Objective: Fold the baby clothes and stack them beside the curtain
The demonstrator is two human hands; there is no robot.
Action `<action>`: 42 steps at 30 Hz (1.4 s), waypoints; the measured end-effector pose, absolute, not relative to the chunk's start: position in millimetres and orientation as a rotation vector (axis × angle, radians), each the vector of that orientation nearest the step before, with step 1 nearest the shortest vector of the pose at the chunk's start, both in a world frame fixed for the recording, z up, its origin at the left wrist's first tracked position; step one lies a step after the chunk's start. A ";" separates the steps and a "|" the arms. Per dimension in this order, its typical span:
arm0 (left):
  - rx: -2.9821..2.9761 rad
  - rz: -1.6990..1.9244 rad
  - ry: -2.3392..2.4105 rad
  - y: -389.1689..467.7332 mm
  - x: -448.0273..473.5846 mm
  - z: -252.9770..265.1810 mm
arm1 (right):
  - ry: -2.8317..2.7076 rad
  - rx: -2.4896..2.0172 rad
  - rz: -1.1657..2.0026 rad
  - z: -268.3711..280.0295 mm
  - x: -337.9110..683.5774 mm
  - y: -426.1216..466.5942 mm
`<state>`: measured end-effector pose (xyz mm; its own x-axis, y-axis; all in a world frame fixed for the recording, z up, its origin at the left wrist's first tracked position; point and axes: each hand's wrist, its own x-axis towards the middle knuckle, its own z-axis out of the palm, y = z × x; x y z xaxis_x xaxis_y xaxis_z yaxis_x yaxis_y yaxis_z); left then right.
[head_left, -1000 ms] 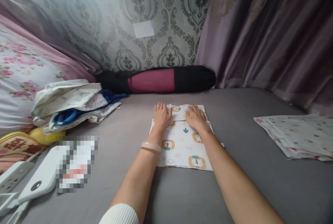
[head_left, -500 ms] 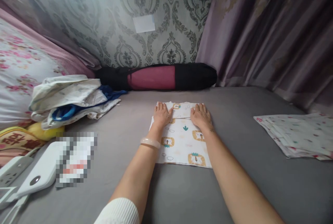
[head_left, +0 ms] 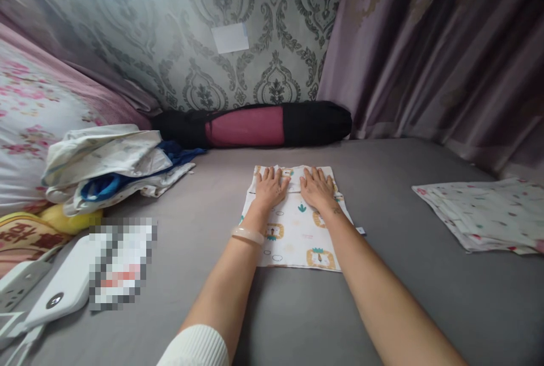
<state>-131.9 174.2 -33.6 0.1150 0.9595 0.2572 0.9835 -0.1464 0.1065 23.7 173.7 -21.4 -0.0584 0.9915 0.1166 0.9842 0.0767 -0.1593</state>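
A white cloth (head_left: 293,244) printed with yellow lion faces and green sprigs lies flat, its far end folded over toward me. My left hand (head_left: 271,187) rests palm down on the folded flap, fingers spread toward the far edge. Beside it, my right hand (head_left: 318,186) presses flat on the right part of the same flap, also with fingers apart. A small white label (head_left: 361,230) sticks out past the cloth's right edge, near my right forearm. Neither hand grips anything.
A grey sheet (head_left: 204,275) covers the bed. Crumpled clothes (head_left: 106,156) lie left, near a white power bank (head_left: 63,278) and a power strip (head_left: 21,284). Folded printed cloths (head_left: 488,213) lie right. A long black and red bag (head_left: 244,127) lies along the wall.
Both hands have slid inward, closer together on the flap, and their fingers now lie flatter. The label at the right edge has come into sight.
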 end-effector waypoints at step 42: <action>-2.343 -0.448 -1.956 165.1 -119.7 -25.9 | -2.308 -1.867 0.083 -16.5 0.6 163.6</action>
<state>-119.7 165.1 -25.9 0.1543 0.9541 0.2568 0.9707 -0.1949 0.1409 0.6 163.6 -16.5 -0.2003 0.9748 0.0980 0.9653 0.2135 -0.1507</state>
